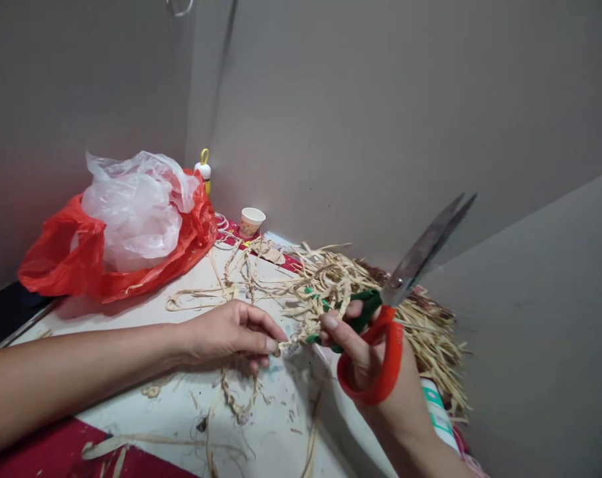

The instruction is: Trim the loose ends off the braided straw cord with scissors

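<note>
My left hand pinches a thin braided straw cord between thumb and fingers. Close by on the right, my right hand is closed around scissors with a red handle and a dark green one. The blades point up and away, slightly apart, with nothing between them. The right thumb and fingertips also press on the braid near its tangled strands. Below my left hand, a looped length of braid hangs or lies over the white tabletop.
Loose straw strips are heaped at the right against the wall. A red plastic bag with a clear bag in it sits at the left. A paper cup and a yellow-capped bottle stand at the back.
</note>
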Available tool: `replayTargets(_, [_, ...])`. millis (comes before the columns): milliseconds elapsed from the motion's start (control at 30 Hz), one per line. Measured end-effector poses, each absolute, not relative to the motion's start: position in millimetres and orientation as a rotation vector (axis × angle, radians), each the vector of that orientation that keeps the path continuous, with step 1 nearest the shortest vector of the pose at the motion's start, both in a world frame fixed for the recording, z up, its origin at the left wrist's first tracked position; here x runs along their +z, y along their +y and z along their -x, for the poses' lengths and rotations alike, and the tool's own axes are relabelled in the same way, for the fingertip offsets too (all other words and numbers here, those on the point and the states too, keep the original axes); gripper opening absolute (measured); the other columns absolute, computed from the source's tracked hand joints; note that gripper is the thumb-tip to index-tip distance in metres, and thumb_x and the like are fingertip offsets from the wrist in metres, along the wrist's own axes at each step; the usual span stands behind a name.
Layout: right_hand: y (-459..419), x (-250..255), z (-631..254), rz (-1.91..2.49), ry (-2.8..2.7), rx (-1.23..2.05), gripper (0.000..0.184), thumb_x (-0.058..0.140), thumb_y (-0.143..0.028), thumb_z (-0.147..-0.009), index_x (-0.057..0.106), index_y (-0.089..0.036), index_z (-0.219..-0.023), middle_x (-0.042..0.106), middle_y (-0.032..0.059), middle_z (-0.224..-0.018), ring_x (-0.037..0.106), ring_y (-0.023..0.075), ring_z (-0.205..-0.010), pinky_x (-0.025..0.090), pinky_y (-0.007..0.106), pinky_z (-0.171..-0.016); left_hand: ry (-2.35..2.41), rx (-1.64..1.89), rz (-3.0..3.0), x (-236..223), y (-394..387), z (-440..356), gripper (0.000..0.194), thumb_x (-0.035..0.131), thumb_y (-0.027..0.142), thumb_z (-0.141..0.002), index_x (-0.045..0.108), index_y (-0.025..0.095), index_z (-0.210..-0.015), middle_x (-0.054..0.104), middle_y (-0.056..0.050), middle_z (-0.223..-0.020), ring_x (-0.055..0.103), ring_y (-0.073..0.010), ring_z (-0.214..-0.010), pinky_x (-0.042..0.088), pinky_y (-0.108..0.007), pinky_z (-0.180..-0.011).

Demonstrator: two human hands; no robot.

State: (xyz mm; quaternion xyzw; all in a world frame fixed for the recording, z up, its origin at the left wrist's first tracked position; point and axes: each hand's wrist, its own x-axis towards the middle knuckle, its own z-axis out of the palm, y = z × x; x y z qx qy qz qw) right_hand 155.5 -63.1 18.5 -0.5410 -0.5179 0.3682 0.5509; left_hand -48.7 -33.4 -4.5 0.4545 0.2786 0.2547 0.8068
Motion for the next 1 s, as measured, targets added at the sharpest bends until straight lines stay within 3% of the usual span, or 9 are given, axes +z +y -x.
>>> replayTargets(400, [-55.4,26.2,-157.9,1.404,-1.331,0.728,0.035,0.072,-0.044,-0.07,0.049,-0.022,-0.085,0.062,-0.0006,-0.074,0.059,0.014,-0.061,0.049,0.026,-0.056,0.605,0.588,-0.885,-5.8,-35.4,47.2,0.027,0.078,0.026,-0.063,0.066,0.011,-0.081,0.066,-0.004,-0.065,0.056,-0.0083,-0.047,0.044,-0.021,-0.047])
replayTargets(500, [-55.0,25.1,-167.4,1.489,-1.438,0.702,0.033,0.066,-0.049,-0.073,0.051,-0.021,-0.082,0.057,-0.0017,-0.064,0.053,0.0132,-0.054,0.046,0.025,-0.052,0.596,0.672,-0.765,-7.6,-31.2,47.3,0.024,0.078,0.022,-0.063,0.064,0.011,-0.08,0.066,-0.003,-0.065,0.055,-0.0076,-0.047,0.043,-0.019,-0.046])
replayTargets(567, [-59.2,19.1,-179.6,1.528,-1.556,0.605,0.031,0.061,-0.051,-0.076,0.051,-0.022,-0.079,0.051,-0.0033,-0.058,0.049,0.012,-0.05,0.043,0.024,-0.049,0.59,0.716,-0.697,-9.3,-27.9,47.6,0.024,0.078,0.019,-0.063,0.063,0.011,-0.08,0.065,-0.003,-0.066,0.055,-0.0075,-0.049,0.044,-0.019,-0.047])
replayTargets(733, [-80.7,-9.4,-214.7,1.454,-2.047,0.215,0.021,0.057,-0.042,-0.079,0.05,-0.023,-0.083,0.055,-0.0026,-0.06,0.05,0.0129,-0.049,0.042,0.023,-0.047,0.554,0.766,-0.664,-11.7,-24.1,48.8,0.023,0.076,0.016,-0.065,0.063,0.011,-0.084,0.064,-0.003,-0.068,0.055,-0.0077,-0.051,0.047,-0.02,-0.049])
replayTargets(1000, [-94.2,-27.2,-226.0,1.526,-2.382,-0.226,0.03,0.062,-0.041,-0.072,0.043,-0.024,-0.089,0.058,-0.0026,-0.063,0.057,0.0161,-0.052,0.041,0.024,-0.045,0.561,0.786,-0.7,-10.9,-26.5,48.5,0.021,0.075,0.016,-0.067,0.062,0.011,-0.082,0.064,-0.003,-0.067,0.056,-0.0078,-0.051,0.047,-0.02,-0.048])
